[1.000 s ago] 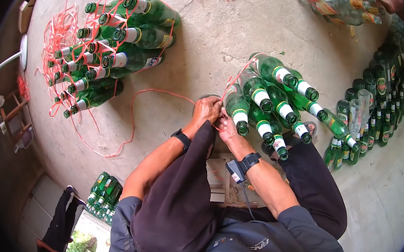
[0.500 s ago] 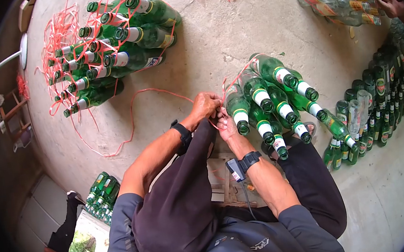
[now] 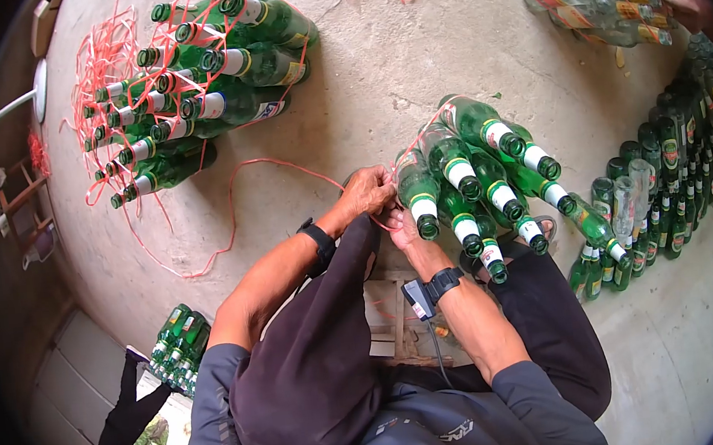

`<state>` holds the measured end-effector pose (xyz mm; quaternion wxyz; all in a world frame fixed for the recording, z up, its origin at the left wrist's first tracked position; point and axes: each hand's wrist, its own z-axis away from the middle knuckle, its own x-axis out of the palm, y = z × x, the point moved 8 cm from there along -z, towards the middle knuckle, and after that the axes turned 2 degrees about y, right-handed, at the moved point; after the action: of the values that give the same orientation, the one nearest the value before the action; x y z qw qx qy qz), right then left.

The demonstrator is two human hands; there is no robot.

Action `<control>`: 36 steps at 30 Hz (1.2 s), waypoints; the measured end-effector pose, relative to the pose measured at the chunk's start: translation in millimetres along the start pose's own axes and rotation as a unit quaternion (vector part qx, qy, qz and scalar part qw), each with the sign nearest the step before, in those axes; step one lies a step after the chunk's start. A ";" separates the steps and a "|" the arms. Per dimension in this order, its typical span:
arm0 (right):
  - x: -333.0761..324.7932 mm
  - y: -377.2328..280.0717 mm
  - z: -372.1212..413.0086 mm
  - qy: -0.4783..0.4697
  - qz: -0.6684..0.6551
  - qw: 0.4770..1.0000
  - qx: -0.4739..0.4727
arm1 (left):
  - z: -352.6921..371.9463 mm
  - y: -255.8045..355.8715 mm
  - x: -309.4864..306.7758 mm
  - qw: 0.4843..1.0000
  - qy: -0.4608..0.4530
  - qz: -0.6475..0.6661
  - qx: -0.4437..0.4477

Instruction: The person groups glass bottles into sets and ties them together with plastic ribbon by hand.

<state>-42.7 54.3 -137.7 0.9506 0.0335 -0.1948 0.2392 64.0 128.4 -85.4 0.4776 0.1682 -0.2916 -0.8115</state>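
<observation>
Beside the near-left bottles of a green bottle bundle (image 3: 456, 170), both my hands meet, fingers closed. My left hand (image 3: 368, 190) pinches thin red plastic string (image 3: 269, 160), which trails left over the floor in a loop. Just below and to the right, my right hand (image 3: 401, 222) also has its fingers closed on the string, close to one bottle's side. A strand runs up around the far side of the bundle. The bottles have white neck labels, and their necks point towards me. The string between my fingertips is partly hidden.
At upper left stands a bigger green bottle group (image 3: 259, 60) draped with tangled red string. Rows of bottles (image 3: 669, 167) line the right side. At upper right, another person's hand (image 3: 690, 8) is at clear bottles (image 3: 580, 4). More bottles (image 3: 181, 342) stand lower left.
My left hand has shifted slightly down and right, and the raised string end beside the bottles has drawn in. At lower left, a distant person has moved right, legs apart.
</observation>
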 end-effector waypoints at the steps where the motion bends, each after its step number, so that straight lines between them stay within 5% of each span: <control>1: 5.8 -3.3 4.6 0.000 0.006 1.000 -0.005 | 0.5 0.6 -2.7 0.999 0.023 -0.003 0.027; 8: 11.1 3.8 4.2 -0.032 -0.046 0.998 0.029 | 14.5 25.2 -10.8 0.975 0.116 -0.156 0.111; 14: 12.8 0.6 7.7 0.036 -0.035 0.998 0.022 | 28.8 41.2 -11.3 0.926 0.179 -0.291 0.160; 17: 16.7 8.9 -0.2 -0.077 -0.081 0.992 0.053 | 26.0 37.9 -12.5 0.916 0.166 -0.325 0.167; 32: 25.3 4.5 6.6 -0.058 -0.080 0.993 0.058 | 34.7 34.0 -19.9 0.947 0.230 -0.174 0.144; 35: 29.7 3.9 11.2 -0.047 -0.084 0.993 0.067 | 34.6 26.2 -22.8 0.953 0.235 -0.074 0.179; 36: 25.4 5.6 8.6 -0.044 -0.097 0.992 0.065 | 29.8 14.1 -23.6 0.969 0.219 -0.002 0.114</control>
<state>-27.8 69.1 -120.1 0.9558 0.1246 -0.2161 0.1558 68.6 153.1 -53.6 0.5055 0.3959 -0.2704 -0.7174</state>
